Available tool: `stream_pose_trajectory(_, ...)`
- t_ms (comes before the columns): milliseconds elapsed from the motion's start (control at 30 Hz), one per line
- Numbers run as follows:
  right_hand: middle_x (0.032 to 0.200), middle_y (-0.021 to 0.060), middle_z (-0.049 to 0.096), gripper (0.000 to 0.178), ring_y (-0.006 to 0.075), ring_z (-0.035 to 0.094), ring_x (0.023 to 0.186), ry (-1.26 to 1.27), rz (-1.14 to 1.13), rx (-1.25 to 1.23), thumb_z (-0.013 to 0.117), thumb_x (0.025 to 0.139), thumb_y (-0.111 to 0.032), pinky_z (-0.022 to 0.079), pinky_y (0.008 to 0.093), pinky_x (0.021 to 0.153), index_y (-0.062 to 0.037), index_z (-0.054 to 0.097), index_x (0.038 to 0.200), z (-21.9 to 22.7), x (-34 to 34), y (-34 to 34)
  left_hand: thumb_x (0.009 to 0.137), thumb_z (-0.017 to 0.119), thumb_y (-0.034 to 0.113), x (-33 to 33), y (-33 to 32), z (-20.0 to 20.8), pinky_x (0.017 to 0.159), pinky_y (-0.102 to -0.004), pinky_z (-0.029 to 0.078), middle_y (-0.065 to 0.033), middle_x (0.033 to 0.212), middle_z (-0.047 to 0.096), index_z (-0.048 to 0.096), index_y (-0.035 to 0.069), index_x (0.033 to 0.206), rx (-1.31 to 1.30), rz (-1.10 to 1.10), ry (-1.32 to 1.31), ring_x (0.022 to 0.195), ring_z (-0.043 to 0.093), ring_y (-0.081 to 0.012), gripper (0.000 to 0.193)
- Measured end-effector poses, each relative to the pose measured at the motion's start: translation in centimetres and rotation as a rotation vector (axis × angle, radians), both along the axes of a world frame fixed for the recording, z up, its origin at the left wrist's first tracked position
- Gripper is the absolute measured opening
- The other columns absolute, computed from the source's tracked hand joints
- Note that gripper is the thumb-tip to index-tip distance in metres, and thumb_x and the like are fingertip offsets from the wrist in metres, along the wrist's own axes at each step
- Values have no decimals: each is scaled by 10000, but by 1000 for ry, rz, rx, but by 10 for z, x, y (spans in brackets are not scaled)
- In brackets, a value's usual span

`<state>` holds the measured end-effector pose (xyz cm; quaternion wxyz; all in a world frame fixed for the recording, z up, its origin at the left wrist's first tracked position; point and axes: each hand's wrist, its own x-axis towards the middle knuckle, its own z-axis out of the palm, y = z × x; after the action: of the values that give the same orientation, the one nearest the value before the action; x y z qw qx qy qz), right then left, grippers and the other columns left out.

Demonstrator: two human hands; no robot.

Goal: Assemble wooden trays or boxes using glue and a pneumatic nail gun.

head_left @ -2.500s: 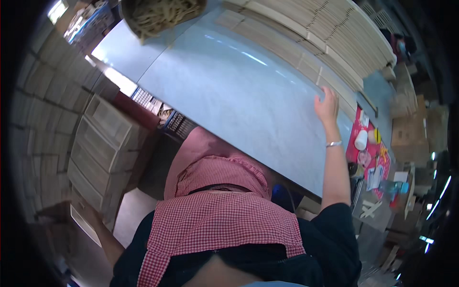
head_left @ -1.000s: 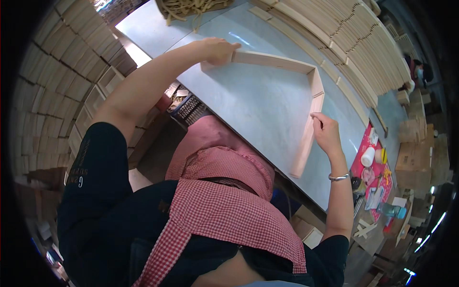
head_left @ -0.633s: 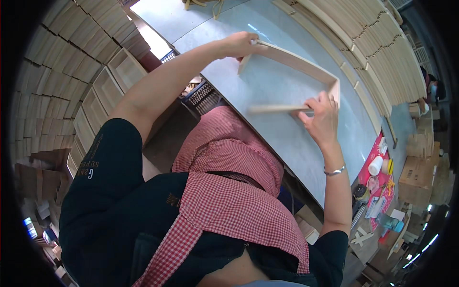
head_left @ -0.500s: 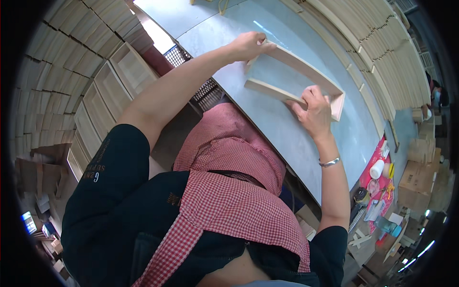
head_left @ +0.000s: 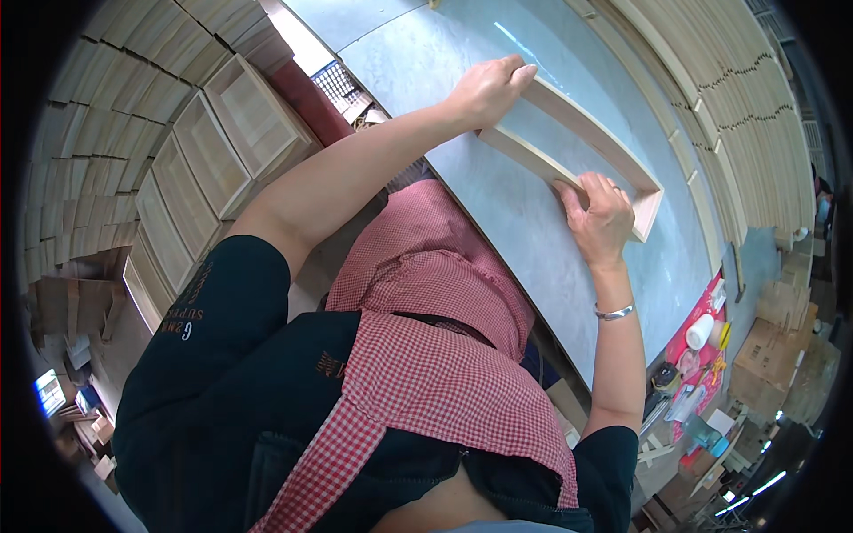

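On the grey-blue tabletop [head_left: 426,62] stands a long, narrow, pale wooden frame [head_left: 597,133], its boards on edge. My left hand [head_left: 489,91] is closed around its left end and hides the short piece there. The near board [head_left: 524,155] runs from under that hand towards my right hand [head_left: 600,218]. My right hand is closed on the near board close to the right end, thumb on the near side and fingers over the top. The right corner, where the far board meets the short end piece [head_left: 650,211], shows beyond my right fingers.
Pale wooden slats [head_left: 737,107] are stacked along the table's far side. Open wooden boxes [head_left: 253,115] stand at the left, before high stacks of boards [head_left: 98,133]. A black plastic basket [head_left: 335,84] is beside the table. Bottles and tools lie on a pink cloth [head_left: 680,342] at right.
The near board's left end, apart from the left end piece before, now reaches in under my left hand. My left hand has shifted over that corner. My right hand keeps its grip near the right end.
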<state>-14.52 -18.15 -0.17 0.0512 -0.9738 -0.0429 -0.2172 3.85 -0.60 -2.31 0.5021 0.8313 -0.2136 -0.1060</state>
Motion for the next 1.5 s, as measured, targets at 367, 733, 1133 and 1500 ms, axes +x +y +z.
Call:
stream_pose_trajectory(367, 688, -7, 570, 294, 195, 519, 622, 35, -42, -36, 772, 825, -303, 403, 325, 644, -115, 548, 788, 6, -1, 6, 818, 781, 338, 11, 59, 11, 695, -362, 577, -192, 979, 683, 401, 2, 1438, -13, -602, 126, 791, 678, -274, 801)
stream_pose_trajectory(733, 974, 32, 636, 306, 192, 573, 775, -72, 137, 101, 737, 843, -185, 451, 317, 708, -134, 678, 1139, 19, 29, 49, 664, 871, 157, 17, 60, 13, 650, -313, 574, -173, 920, 680, 335, -14, 1477, 24, -563, -31, 749, 674, -240, 988)
stream_pose_trajectory(1133, 951, 57, 601, 472, 229, 560, 753, -15, 334, 189, 650, 781, 60, 489, 338, 726, -77, 668, 1232, 10, 50, 75, 674, 868, 103, 16, 59, 11, 617, -310, 550, -178, 950, 666, 269, -25, 1515, -61, -649, 31, 757, 659, -250, 1040)
stream_pose_trajectory(1500, 1044, 129, 624, 234, 292, 590, 886, -28, 417, 272, 684, 843, -118, 495, 375, 810, -18, 687, 1054, 37, 235, 101, 652, 854, 126, 12, 56, -8, 650, -327, 548, -142, 907, 626, 313, -83, 1440, -179, -623, -27, 669, 629, -257, 978)
